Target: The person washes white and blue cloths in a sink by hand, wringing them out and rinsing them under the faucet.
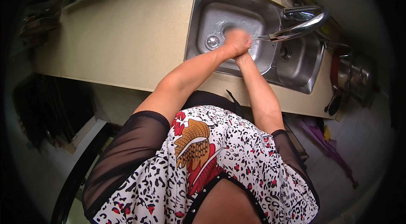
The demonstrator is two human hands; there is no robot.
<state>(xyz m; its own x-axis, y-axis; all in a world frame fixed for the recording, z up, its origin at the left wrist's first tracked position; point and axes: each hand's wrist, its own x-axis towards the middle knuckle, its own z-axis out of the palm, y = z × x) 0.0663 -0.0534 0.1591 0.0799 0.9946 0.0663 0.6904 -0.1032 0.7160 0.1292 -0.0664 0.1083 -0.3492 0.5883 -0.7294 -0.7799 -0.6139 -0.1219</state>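
Over the large bowl of a stainless steel sink (pixel 207 11), my two hands are pressed together. My left hand (pixel 236 38) lies over my right hand (pixel 242 56), most of which it hides. Blur covers part of the fingers, so whether they hold anything small is unclear. From the chrome faucet (pixel 301 30) on the right, a stream of water (pixel 260 38) runs onto my hands. Below them in the bowl is a drain opening (pixel 226 28), partly covered by the hands. A round metal strainer (pixel 212 42) sits to the left of the hands.
A smaller sink bowl (pixel 296 68) adjoins on the right. The beige countertop (pixel 127 36) stretches left. A metal pot (pixel 358 73) and a dark utensil (pixel 333 105) are at the right end. A folded purple umbrella (pixel 333 154) lies low on the right.
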